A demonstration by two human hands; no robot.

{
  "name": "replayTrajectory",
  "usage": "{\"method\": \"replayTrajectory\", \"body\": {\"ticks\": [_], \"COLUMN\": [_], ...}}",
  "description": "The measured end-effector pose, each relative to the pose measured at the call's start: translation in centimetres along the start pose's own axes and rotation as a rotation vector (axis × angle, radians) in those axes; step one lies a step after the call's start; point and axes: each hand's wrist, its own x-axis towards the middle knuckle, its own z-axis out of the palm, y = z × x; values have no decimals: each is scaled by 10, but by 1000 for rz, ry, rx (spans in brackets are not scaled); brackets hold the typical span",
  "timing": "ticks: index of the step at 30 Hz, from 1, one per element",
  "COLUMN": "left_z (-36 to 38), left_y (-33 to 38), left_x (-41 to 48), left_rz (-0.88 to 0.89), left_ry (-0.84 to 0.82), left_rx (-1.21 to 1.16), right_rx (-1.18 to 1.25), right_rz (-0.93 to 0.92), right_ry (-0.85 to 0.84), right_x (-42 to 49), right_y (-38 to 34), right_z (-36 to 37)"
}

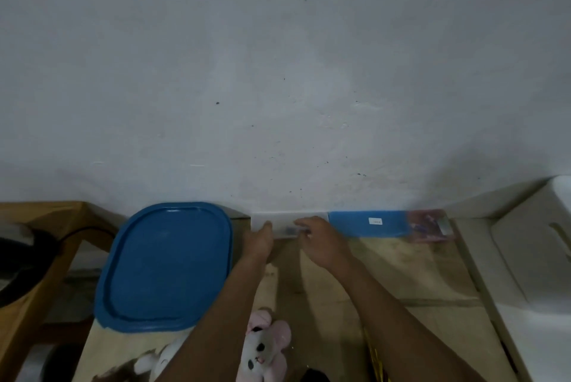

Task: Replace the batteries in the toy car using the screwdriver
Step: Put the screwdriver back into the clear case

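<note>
A small white box (287, 221) stands against the wall at the far edge of the wooden table (401, 267). My left hand (258, 241) grips its left end and my right hand (321, 242) holds its right end, fingers curled over the front. A small blue mark shows on the box between the hands. No toy car, screwdriver or batteries can be made out in this view.
A large blue container lid (167, 267) lies left of the hands. A blue packet (370, 223) with a pinkish blurred end (429, 225) leans on the wall to the right. A pink and white plush toy (265, 347) lies near me. A white appliance (531, 258) borders the right side.
</note>
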Motion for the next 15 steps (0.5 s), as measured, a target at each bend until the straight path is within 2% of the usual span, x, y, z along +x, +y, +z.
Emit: {"method": "replayTrajectory", "body": {"ticks": [4, 8, 12, 15], "left_z": [-8, -32, -83, -139], "left_y": [17, 26, 18, 6], "left_x": [-42, -94, -128, -135], "left_rz": [110, 322, 711, 792], "left_ry": [-101, -146, 77, 318], "left_rx": [120, 153, 243, 241], "right_rx": [311, 467, 551, 519], "right_rz": [36, 19, -44, -103], "right_ry": [145, 162, 101, 46], "right_x": [-28, -66, -95, -110], "right_y": [-6, -22, -41, -61], "right_z": [-22, -32, -26, -7]}}
